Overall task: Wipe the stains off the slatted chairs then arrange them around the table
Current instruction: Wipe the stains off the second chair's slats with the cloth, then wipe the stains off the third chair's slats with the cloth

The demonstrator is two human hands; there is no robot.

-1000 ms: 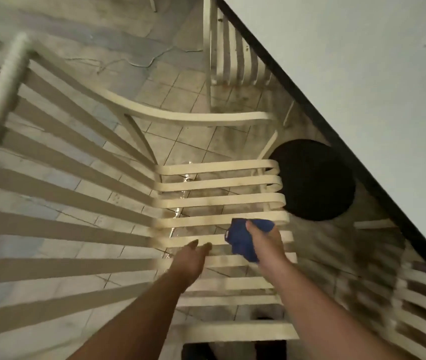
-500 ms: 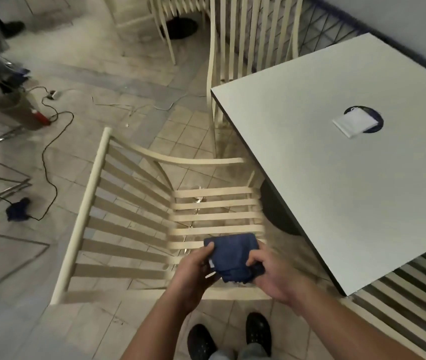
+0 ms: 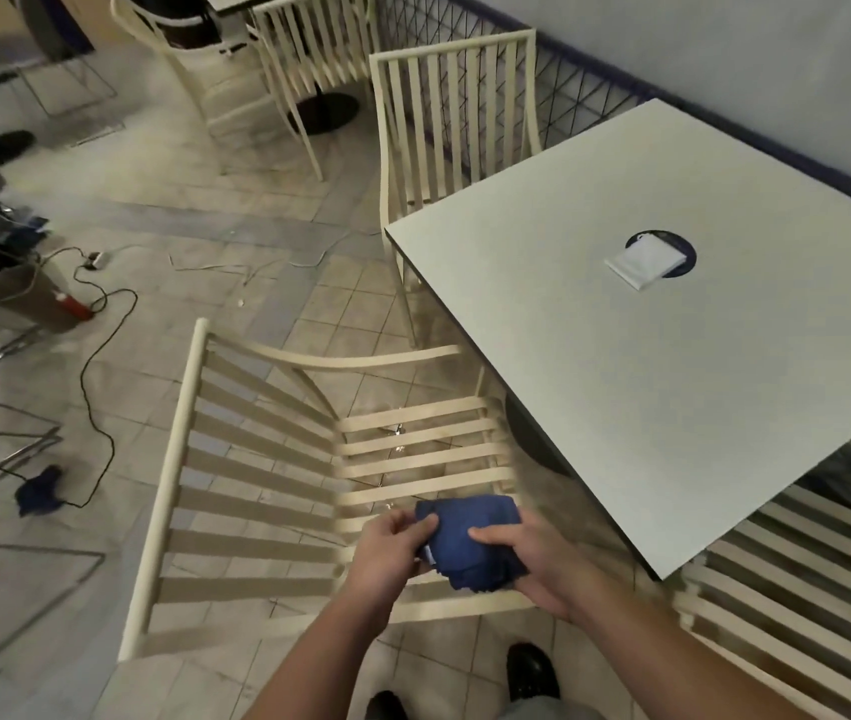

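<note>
At the bottom edge of the view, two dark shoes point(image 3: 532, 672) show between the forearms, one half cut off. Just above them the left hand point(image 3: 395, 550) pinches the left edge of a bunched blue cloth point(image 3: 470, 543) between thumb and fingers. The right hand point(image 3: 532, 569) grips it from the other side, thumb on top and fingers curled out of sight beneath.

The cloth is held over the seat of the nearest slatted chair point(image 3: 257, 475) and hides part of its slats. The chair stands just beside the table point(image 3: 673, 381), its back to the left. Blur at the seat makes any stains hard to make out.

A second chair point(image 3: 802, 589) at lower right is partly under the tabletop and cut by the frame. The table's dark base point(image 3: 532, 439) is mostly hidden.

On the tabletop lies a white folded item point(image 3: 646, 262), too small to identify. At the table's far corner stands a third chair point(image 3: 457, 111), its seat hidden.
</note>
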